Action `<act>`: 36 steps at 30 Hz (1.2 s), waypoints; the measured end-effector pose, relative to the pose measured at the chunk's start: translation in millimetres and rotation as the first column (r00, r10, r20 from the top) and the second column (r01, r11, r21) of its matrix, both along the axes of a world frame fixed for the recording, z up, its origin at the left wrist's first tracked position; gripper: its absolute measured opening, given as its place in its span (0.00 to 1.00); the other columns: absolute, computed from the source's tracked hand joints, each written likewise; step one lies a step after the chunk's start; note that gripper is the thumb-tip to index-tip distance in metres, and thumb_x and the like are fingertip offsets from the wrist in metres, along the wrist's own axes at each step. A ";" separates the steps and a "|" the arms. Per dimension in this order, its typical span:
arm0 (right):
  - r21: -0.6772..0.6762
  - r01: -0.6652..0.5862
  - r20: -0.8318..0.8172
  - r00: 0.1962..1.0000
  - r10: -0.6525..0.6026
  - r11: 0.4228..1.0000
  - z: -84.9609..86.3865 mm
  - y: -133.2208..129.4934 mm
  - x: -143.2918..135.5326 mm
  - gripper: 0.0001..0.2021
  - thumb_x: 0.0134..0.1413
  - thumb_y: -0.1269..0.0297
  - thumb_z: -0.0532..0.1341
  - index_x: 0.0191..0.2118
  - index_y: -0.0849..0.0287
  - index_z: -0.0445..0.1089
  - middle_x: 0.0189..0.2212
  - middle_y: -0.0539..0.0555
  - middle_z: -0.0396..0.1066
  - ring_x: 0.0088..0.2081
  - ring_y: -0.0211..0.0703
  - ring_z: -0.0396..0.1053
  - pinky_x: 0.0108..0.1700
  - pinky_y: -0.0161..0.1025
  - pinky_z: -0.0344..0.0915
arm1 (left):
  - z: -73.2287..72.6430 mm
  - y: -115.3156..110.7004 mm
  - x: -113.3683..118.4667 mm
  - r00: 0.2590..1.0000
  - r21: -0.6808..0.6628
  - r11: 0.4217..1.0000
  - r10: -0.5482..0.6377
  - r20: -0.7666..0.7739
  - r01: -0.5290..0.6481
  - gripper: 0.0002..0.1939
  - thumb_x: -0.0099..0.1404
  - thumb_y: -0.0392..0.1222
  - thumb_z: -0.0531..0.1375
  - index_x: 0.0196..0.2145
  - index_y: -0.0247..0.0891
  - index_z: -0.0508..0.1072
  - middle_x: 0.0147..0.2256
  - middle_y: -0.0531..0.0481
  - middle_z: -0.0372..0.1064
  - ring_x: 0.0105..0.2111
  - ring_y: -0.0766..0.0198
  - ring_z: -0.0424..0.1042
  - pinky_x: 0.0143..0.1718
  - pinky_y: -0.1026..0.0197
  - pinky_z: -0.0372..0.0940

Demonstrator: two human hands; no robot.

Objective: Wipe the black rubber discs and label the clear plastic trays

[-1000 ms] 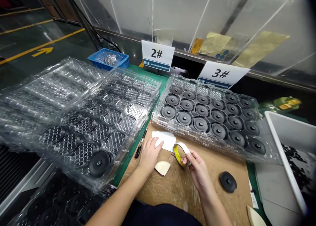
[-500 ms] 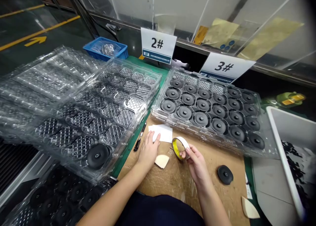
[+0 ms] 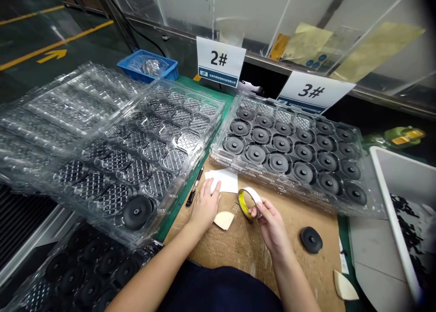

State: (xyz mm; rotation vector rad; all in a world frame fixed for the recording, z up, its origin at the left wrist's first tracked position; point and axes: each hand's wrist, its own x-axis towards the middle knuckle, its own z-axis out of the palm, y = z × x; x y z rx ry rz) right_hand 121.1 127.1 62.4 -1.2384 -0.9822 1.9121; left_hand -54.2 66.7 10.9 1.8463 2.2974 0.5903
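Trays of clear plastic (image 3: 155, 151) cover the left side, overlapping one another; the nearest has crosshatched pockets and one black disc (image 3: 137, 212) in its near right corner. A brown board (image 3: 245, 253) lies in front of the person, between those trays and a white bin (image 3: 388, 198) at the right. Beyond the board sits a filled tray (image 3: 259, 178), with black discs in most pockets and crosshatching bare in four at the far side. Behind it stand a "3#" sign (image 3: 315, 94) and, farther left, a "2#" sign (image 3: 220, 62), with a blue basket (image 3: 136, 73) left of that.

The left hand (image 3: 206, 203) is open, its fingers laid on white paper (image 3: 230, 182) at the board's far edge. The right hand (image 3: 272, 225) grips a tape roll (image 3: 254, 194) between thumb and fingers, holding it tilted just right of the paper. A loose disc (image 3: 311, 240) rests right of that hand. One cream wedge (image 3: 224, 220) lies between the hands, another (image 3: 345, 286) at the board's near right edge. Just left of the left hand is a black pen (image 3: 195, 189).
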 end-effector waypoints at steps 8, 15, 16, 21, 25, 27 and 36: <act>0.040 -0.042 0.004 0.999 0.042 0.998 11.6 -5.7 1.0 0.13 0.49 0.57 0.61 0.37 0.61 0.69 0.19 0.48 0.64 0.25 0.37 0.59 0.32 0.34 0.55 | 31.7 -20.2 -4.6 0.982 0.077 0.995 -0.072 0.175 0.060 0.18 0.65 0.37 0.47 0.53 0.37 0.61 0.56 0.40 0.54 0.58 0.57 0.52 0.56 0.50 0.54; 0.106 -0.270 -0.062 0.959 0.278 0.957 41.6 -24.3 0.8 0.12 0.51 0.58 0.59 0.37 0.62 0.68 0.19 0.48 0.62 0.22 0.34 0.54 0.27 0.33 0.51 | 79.7 -42.0 6.3 0.632 0.050 0.998 -0.066 0.772 0.044 0.17 0.65 0.42 0.49 0.51 0.41 0.63 0.53 0.46 0.62 0.54 0.60 0.60 0.55 0.55 0.56; 0.121 -0.292 -0.071 0.951 0.302 0.949 45.1 -27.4 2.1 0.11 0.51 0.58 0.59 0.36 0.62 0.68 0.19 0.47 0.62 0.21 0.33 0.54 0.26 0.33 0.50 | 85.5 -43.5 8.3 0.569 0.051 0.997 -0.078 0.819 0.064 0.17 0.65 0.42 0.50 0.51 0.41 0.63 0.52 0.46 0.63 0.53 0.60 0.61 0.54 0.56 0.57; 0.131 -0.295 -0.096 0.946 0.308 0.946 56.7 -43.1 15.5 0.11 0.49 0.56 0.60 0.29 0.61 0.66 0.16 0.45 0.58 0.19 0.31 0.50 0.22 0.32 0.44 | 106.1 -52.5 13.7 0.418 0.004 0.986 -0.074 0.906 0.166 0.15 0.64 0.46 0.50 0.45 0.38 0.67 0.44 0.46 0.68 0.46 0.59 0.66 0.46 0.58 0.62; 0.124 -0.318 -0.131 0.934 0.333 0.940 61.0 -58.8 30.1 0.13 0.45 0.54 0.62 0.25 0.61 0.65 0.16 0.44 0.55 0.18 0.30 0.47 0.21 0.32 0.40 | 112.6 -66.7 20.5 0.376 -0.026 0.914 -0.141 0.916 0.406 0.16 0.64 0.49 0.49 0.35 0.35 0.71 0.33 0.49 0.69 0.36 0.62 0.67 0.40 0.61 0.61; 0.152 -0.340 -0.127 0.925 0.359 0.928 62.3 -67.5 38.0 0.14 0.45 0.54 0.62 0.25 0.61 0.64 0.16 0.44 0.55 0.19 0.31 0.47 0.22 0.32 0.41 | 114.1 -76.3 27.1 0.296 -0.016 0.859 -0.159 0.942 0.511 0.17 0.64 0.49 0.49 0.32 0.34 0.71 0.29 0.50 0.68 0.33 0.63 0.67 0.39 0.61 0.60; 0.501 -0.343 0.234 0.938 0.257 0.794 69.8 -114.7 76.6 0.21 0.45 0.47 0.60 0.43 0.55 0.66 0.41 0.54 0.64 0.43 0.46 0.62 0.46 0.41 0.58 | 110.1 -109.1 71.7 0.376 0.026 0.816 -0.294 0.879 0.577 0.13 0.64 0.43 0.51 0.26 0.36 0.70 0.26 0.51 0.67 0.34 0.63 0.66 0.41 0.62 0.57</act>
